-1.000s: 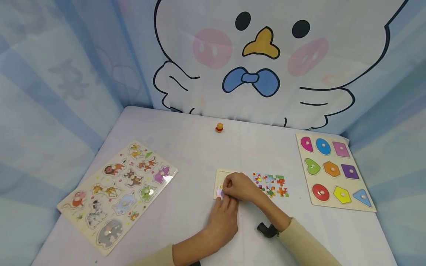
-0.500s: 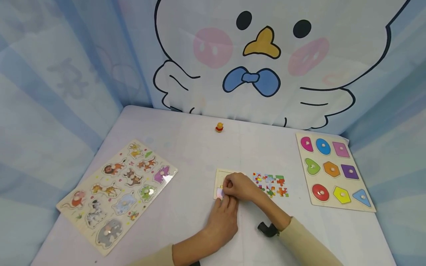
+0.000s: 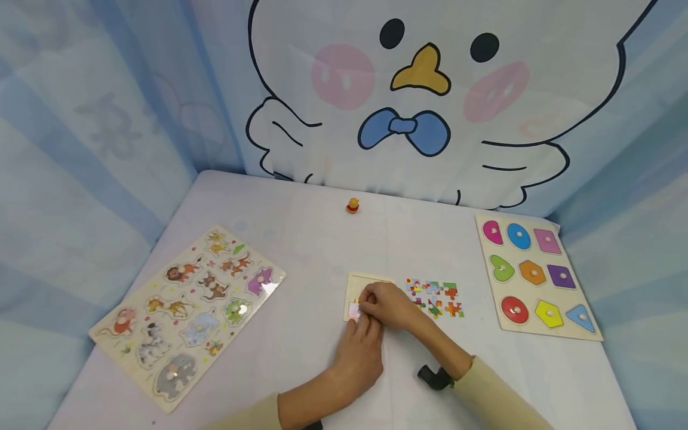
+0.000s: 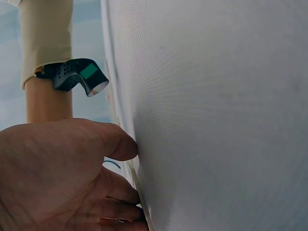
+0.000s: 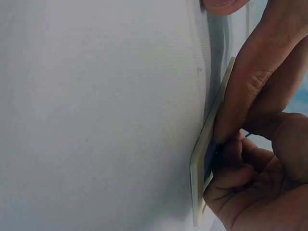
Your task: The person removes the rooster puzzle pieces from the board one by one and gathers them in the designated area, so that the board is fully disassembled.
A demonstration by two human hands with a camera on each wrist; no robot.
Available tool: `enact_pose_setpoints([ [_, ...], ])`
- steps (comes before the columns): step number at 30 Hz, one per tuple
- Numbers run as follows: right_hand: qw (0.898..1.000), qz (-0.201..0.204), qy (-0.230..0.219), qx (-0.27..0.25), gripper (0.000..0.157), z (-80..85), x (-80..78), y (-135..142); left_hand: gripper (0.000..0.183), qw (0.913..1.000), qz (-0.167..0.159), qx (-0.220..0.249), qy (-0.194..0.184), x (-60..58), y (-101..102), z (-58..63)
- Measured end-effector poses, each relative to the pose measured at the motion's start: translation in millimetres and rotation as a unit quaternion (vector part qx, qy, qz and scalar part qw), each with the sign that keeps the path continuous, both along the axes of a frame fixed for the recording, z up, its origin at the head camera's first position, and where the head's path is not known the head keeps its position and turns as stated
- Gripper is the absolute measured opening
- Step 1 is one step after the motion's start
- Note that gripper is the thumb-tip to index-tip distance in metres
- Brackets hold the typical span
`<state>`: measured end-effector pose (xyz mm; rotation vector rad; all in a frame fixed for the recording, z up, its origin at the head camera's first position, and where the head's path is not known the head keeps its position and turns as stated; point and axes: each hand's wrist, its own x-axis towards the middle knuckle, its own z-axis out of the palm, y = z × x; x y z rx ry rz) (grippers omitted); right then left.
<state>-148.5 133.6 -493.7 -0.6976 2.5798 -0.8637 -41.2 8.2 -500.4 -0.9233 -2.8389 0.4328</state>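
Note:
A small wooden puzzle tray [image 3: 352,283] lies at the table's middle, partly covered by my hands. In its near left corner a lilac jigsaw piece [image 3: 353,310] shows. My right hand [image 3: 389,306] bends over the tray with thumb and fingers together, pinching at a jigsaw piece mostly hidden under them. A dark blue patch [image 5: 210,156] shows on the tray beside these fingertips in the right wrist view. My left hand [image 3: 360,355] reaches from the near side, its extended fingers resting on the tray's near edge. More jigsaw pieces [image 3: 434,297] lie in two rows right of the tray.
An animal peg board [image 3: 188,313] lies at the left and a shape peg board [image 3: 537,278] at the right. A small yellow and red toy figure [image 3: 352,206] stands at the back. Curtains [image 3: 107,179] border the table.
Both hands stay at the tray almost without moving; the right hand dips very slightly. The head view shifts a little. The pieces and boards stay put.

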Motion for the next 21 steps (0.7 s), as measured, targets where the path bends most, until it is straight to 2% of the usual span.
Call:
enact_pose_setpoints([
  [14, 0.996, -0.036, 0.065, 0.056, 0.006, 9.7, 16.3, -10, 0.054, 0.9999, -0.008, 0.008, -0.005, 0.3, -1, 1.8],
  [21, 0.997, -0.049, 0.06, 0.024, 0.007, 7.8, 18.3, -8, 0.053, 0.9999, -0.009, 0.003, -0.009, 1.2, -1, 0.5],
])
